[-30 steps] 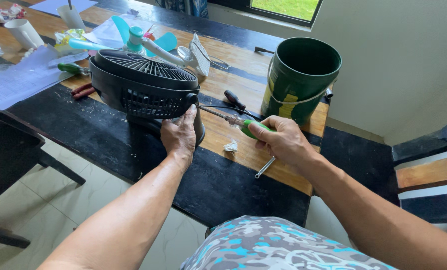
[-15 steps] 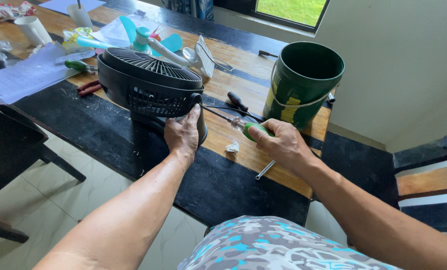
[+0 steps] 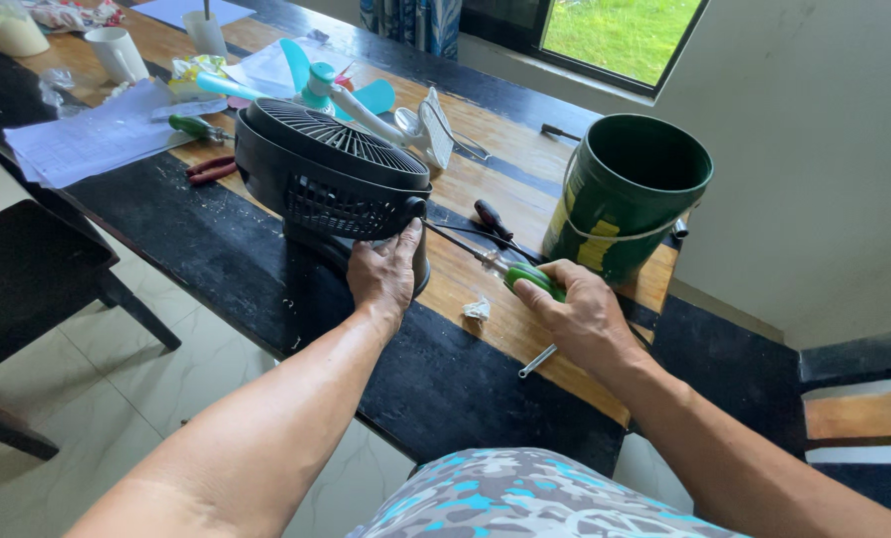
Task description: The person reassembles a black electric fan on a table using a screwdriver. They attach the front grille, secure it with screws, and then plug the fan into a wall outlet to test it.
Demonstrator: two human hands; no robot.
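Bracing the black fan housing (image 3: 331, 179) with the left hand (image 3: 383, 274), fingers wrapped around its near edge by the right side of the grille. Right hand (image 3: 587, 317) closed around a green-handled screwdriver (image 3: 535, 279), metal shaft pointing left toward the housing's side, tip right at the spot beside the left thumb. Housing lies grille-up on the wood-and-black surface (image 3: 465, 289), near its front edge. Dark green bucket (image 3: 630, 199) stands upright just behind the right hand. Black-handled screwdriver (image 3: 492, 221) lies between housing and bucket. Small metal rod (image 3: 537, 361) on the surface just below the right hand; crumpled white scrap (image 3: 477, 310) between the two hands. Behind the housing: teal fan blade (image 3: 321, 85), white fan part (image 3: 430, 128). Far left: papers (image 3: 97, 134), red-handled pliers (image 3: 211, 167), second green-handled tool (image 3: 196, 127), white cup (image 3: 117, 52).
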